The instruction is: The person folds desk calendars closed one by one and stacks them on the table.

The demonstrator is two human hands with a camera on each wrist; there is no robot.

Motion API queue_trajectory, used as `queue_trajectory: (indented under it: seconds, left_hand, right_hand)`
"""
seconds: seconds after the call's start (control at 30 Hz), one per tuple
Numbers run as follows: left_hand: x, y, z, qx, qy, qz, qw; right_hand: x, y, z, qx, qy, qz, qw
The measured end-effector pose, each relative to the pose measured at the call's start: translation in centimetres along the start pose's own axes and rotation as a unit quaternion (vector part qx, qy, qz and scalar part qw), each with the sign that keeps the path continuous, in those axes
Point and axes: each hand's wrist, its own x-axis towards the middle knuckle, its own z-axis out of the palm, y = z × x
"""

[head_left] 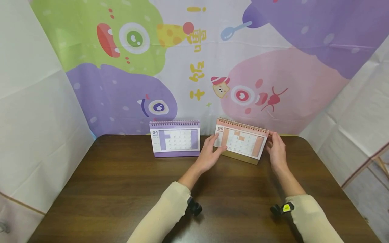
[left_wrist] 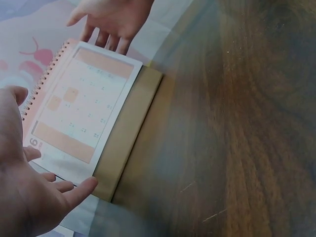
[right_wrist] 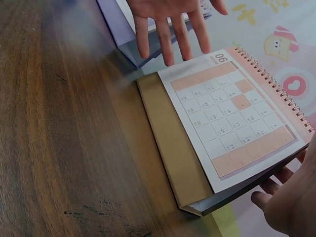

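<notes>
A pink desk calendar (head_left: 241, 140) marked 06, with a spiral top and a tan base, stands slightly turned on the table. At its left edge is my left hand (head_left: 209, 153), thumb spread from straight fingers; in the right wrist view those fingers (right_wrist: 165, 37) point down beside the calendar's left end. Along the opposite edge, my right hand (head_left: 277, 152) has its fingertips right at the side, loosely bent. The left wrist view shows this right hand (left_wrist: 116, 19) with thumb apart and fingers extended. A purple desk calendar (head_left: 175, 139) marked 04 stands left of the pink one.
Both calendars are near the back of a dark wooden table (head_left: 243, 199). Behind them hangs a cloth backdrop (head_left: 194, 84) with cartoon monsters. White sheets (head_left: 39, 101) flank the table on both sides.
</notes>
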Motion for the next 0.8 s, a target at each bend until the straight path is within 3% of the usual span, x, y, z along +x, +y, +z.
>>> queue_trajectory:
  seconds: [0.5,0.8]
  left_hand:
    - [0.4,0.1,-0.2,-0.006,-0.011,-0.006,0.9999]
    - [0.2,1.1,-0.7,-0.022,-0.015,-0.011,0.9996]
  right_hand:
    - [-0.5,0.1,-0.1,0.003,-0.001,-0.006,1.000]
    - [-1.3,0.3,-0.2,-0.013,0.002,-0.016,1.000]
